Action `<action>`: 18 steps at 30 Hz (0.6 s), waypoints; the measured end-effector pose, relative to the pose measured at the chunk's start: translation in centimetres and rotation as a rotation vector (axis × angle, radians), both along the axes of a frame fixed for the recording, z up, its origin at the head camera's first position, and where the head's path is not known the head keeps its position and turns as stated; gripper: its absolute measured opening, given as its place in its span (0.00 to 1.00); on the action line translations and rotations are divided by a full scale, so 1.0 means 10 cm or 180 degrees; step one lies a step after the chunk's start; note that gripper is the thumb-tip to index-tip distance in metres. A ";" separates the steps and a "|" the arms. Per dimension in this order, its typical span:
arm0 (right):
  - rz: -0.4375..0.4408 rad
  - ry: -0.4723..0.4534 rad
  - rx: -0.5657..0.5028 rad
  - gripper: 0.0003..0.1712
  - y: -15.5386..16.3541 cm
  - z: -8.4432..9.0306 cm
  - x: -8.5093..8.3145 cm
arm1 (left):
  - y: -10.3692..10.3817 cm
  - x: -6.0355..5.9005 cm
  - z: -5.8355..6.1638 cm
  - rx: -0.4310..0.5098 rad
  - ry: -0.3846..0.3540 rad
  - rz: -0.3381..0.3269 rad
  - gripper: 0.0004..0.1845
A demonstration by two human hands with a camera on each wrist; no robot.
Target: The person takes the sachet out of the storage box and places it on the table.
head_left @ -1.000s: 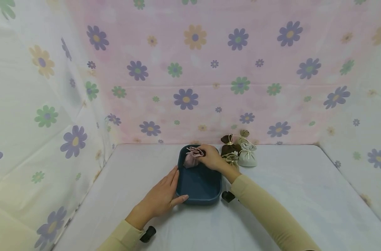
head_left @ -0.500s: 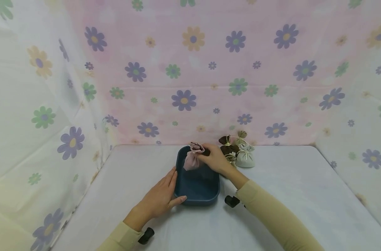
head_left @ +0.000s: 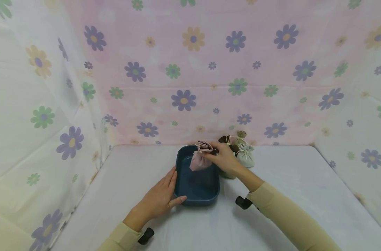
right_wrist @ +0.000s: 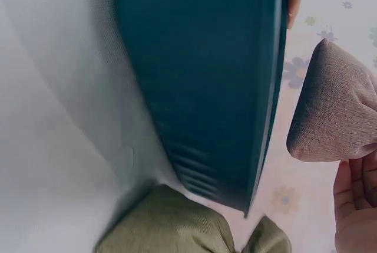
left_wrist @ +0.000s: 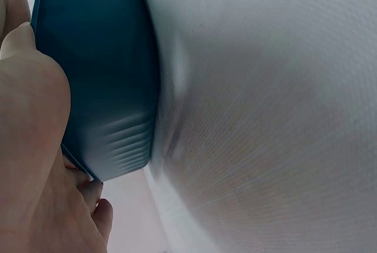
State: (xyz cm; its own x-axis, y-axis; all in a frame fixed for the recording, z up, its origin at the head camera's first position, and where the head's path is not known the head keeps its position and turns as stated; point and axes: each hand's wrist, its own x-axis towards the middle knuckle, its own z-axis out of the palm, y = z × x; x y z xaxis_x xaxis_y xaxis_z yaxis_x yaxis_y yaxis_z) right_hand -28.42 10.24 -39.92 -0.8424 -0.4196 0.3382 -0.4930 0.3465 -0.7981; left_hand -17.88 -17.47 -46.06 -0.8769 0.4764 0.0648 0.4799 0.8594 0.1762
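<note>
A pink drawstring pouch (head_left: 200, 162) hangs from my right hand (head_left: 226, 160), whose fingers pinch its gathered neck. In the head view it overlaps the right part of a dark blue tray (head_left: 198, 203); the right wrist view shows the pouch (right_wrist: 333, 105) raised above the rim. My left hand (head_left: 159, 197) rests against the tray's left side, fingers laid straight along the rim and thumb at the front corner. From the left wrist, the hand (left_wrist: 32, 147) touches the tray's upper edge (left_wrist: 94, 76).
Beyond my right hand, a dark brown pouch (head_left: 224, 139), an olive pouch (head_left: 241, 135) and a pale grey pouch (head_left: 246, 157) stand near the back wall. Another olive pouch (right_wrist: 171, 226) sits beside the tray, mostly hidden by the right hand. Flowered cloth (head_left: 184, 69) encloses the table.
My right hand has lifted the pink pouch from inside the tray and carried it to the right. The left hand stays on the tray. The head view shifted slightly.
</note>
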 end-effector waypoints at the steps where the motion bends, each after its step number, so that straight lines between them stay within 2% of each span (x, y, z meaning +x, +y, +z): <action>1: -0.0004 0.0004 -0.0003 0.17 0.02 0.02 0.02 | 0.00 0.00 0.01 0.0016 -0.0004 -0.0003 0.55; 8: 0.0036 -0.0010 0.0044 0.16 0.20 0.13 0.09 | 0.00 0.01 0.02 -0.0013 -0.0074 0.0014 0.56; 13: 0.0077 -0.0077 0.0031 0.12 0.35 0.21 0.15 | 0.01 0.01 0.03 0.0019 -0.0043 0.0004 0.55; 18: 0.0044 -0.0111 0.0077 0.13 0.52 0.26 0.21 | 0.01 0.01 0.03 0.0012 -0.0028 -0.0001 0.55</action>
State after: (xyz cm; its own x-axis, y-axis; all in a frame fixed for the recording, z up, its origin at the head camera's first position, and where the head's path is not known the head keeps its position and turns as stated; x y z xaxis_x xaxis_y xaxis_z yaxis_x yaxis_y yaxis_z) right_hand -26.31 15.48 -37.31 -0.8475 -0.4390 0.2984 -0.4699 0.3592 -0.8063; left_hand -17.77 -17.36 -45.72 -0.8772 0.4765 0.0590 0.4787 0.8585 0.1837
